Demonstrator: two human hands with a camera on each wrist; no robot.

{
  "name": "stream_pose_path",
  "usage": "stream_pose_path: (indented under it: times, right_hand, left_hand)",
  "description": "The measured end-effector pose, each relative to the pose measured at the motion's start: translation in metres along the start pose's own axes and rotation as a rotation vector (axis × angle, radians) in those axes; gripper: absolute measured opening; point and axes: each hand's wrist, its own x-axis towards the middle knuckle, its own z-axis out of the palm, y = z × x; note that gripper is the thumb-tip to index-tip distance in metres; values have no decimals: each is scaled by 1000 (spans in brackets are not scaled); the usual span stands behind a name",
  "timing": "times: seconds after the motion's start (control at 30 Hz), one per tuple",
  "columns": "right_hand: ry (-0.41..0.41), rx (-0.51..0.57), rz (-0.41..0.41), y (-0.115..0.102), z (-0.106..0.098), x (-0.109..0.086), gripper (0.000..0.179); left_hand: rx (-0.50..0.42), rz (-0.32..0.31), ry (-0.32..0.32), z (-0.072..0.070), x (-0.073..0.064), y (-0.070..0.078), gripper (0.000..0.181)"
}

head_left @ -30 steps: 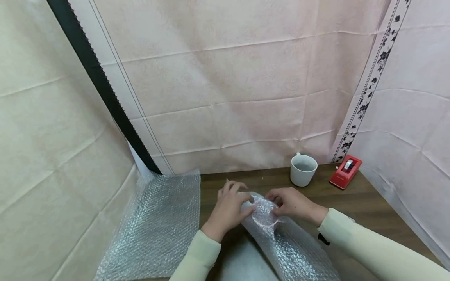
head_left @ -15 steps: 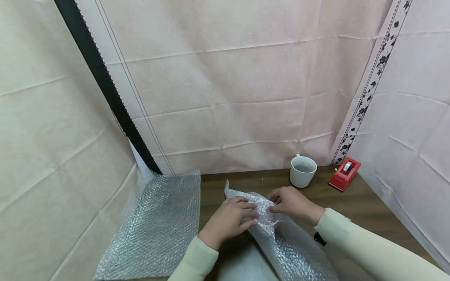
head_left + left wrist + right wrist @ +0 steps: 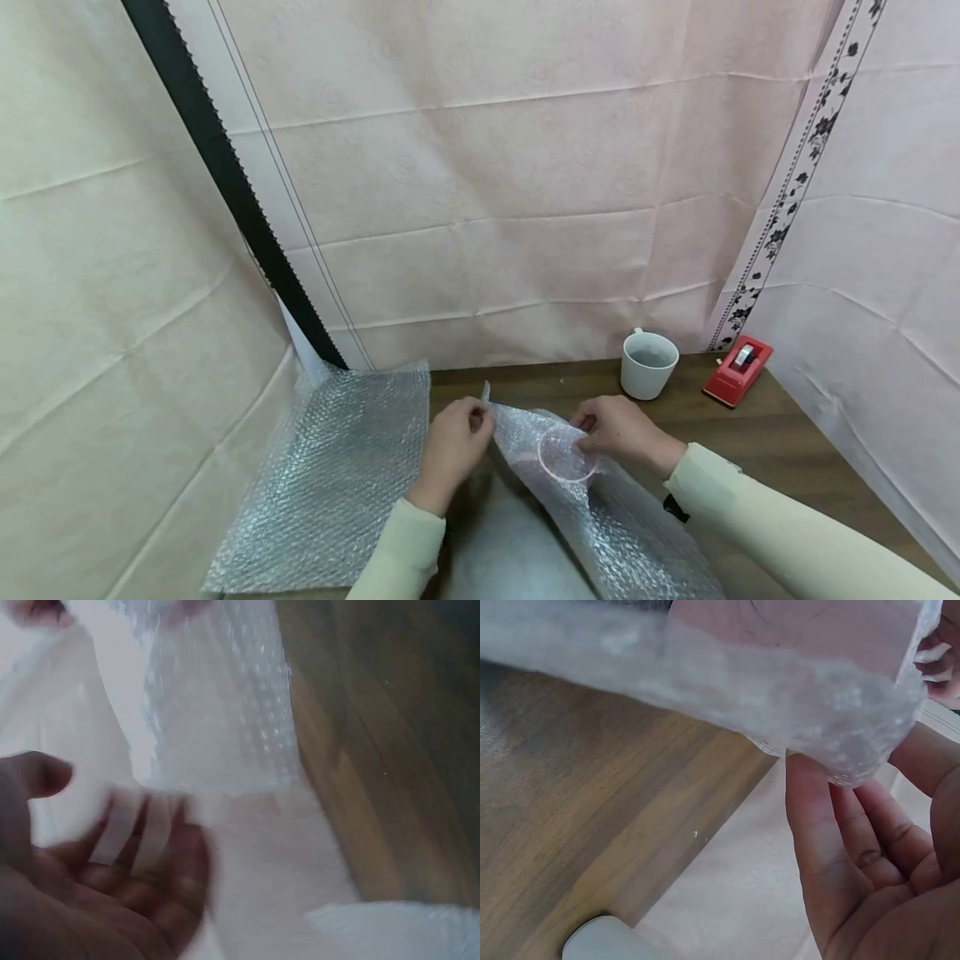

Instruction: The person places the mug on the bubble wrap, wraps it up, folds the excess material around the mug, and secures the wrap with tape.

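A sheet of bubble wrap (image 3: 626, 533) lies over a round-rimmed thing, whose pinkish rim (image 3: 567, 479) shows through it in the head view. My right hand (image 3: 626, 435) grips the wrapped thing at its right side. In the right wrist view, the fingers (image 3: 814, 817) and thumb bear on the wrap from both sides. At the wrap's far left corner is my left hand (image 3: 453, 450), fingers bent. The left wrist view is blurred; there the thumb (image 3: 49, 772) stands apart from the fingers, with nothing seen between them.
A second bubble wrap sheet (image 3: 337, 483) lies on the left. A white mug (image 3: 647, 367) stands at the back of the wooden table (image 3: 787, 454), beside a red tape dispenser (image 3: 738, 371). Cloth hangs behind and at both sides.
My left hand has moved left, off the wrap beside the rim, to the wrap's corner. The rim now shows more plainly. My right hand keeps its place.
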Motion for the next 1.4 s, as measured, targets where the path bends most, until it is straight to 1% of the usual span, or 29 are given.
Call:
stream_pose_path:
  times: [0.03, 0.07, 0.1, 0.17, 0.2, 0.27, 0.3, 0.37, 0.47, 0.53, 0.63, 0.7, 0.8, 0.9, 1.0, 1.1, 1.23, 1.3, 1.4]
  right_hand:
    - [-1, 0, 3, 0, 0, 1, 20]
    - [-4, 5, 7, 0, 1, 2, 20]
    - [-7, 9, 10, 0, 1, 2, 20]
    - [-15, 11, 0, 0, 1, 3, 21]
    - [-18, 11, -7, 0, 1, 3, 21]
    - [-23, 12, -22, 0, 0, 4, 22]
    - [-26, 11, -30, 0, 0, 4, 22]
    - [-26, 8, -40, -1, 0, 5, 22]
    - [-28, 10, -49, -1, 0, 5, 22]
    - [-29, 11, -54, -2, 0, 4, 22]
    - [-36, 20, -55, -2, -1, 5, 21]
    - [-39, 22, -55, -2, -2, 6, 21]
    - [-43, 32, -54, -1, -2, 8, 21]
    - [-44, 42, -51, -1, 0, 9, 21]
    - [-35, 49, -42, -1, 2, 9, 21]
    - [-33, 55, -34, -1, 3, 8, 22]
    - [-36, 76, -29, -1, 5, 7, 22]
    - [-37, 83, -34, -1, 4, 7, 22]
    - [-43, 108, -15, -1, 3, 7, 23]
  left_hand:
    - [-26, -104, -9, 0, 5, -4, 31]
    - [-47, -195, -25, 1, 10, -8, 41]
    - [-67, -264, -47, 2, 15, -11, 51]
    - [-129, -373, -115, 3, 23, -17, 71]
    - [-161, -410, -147, 4, 27, -18, 78]
    - [-218, -455, -197, 5, 31, -21, 86]
    - [-238, -466, -221, 6, 33, -22, 87]
    - [-262, -479, -254, 6, 35, -23, 79]
    - [-306, -493, -263, 7, 37, -23, 60]
    - [-343, -493, -247, 7, 38, -23, 46]
    - [-388, -482, -212, 4, 38, -20, 37]
    - [-394, -453, -187, 1, 37, -16, 34]
    - [-384, -396, -172, -4, 35, -7, 32]
    - [-376, -326, -181, -7, 33, 4, 31]
    - [-374, -256, -200, -8, 31, 15, 33]
    - [-383, -216, -227, -6, 27, 23, 34]
    - [-404, -145, -239, 0, 21, 31, 32]
    - [-404, -110, -244, 3, 19, 35, 31]
    - [-383, -63, -261, 5, 15, 41, 31]
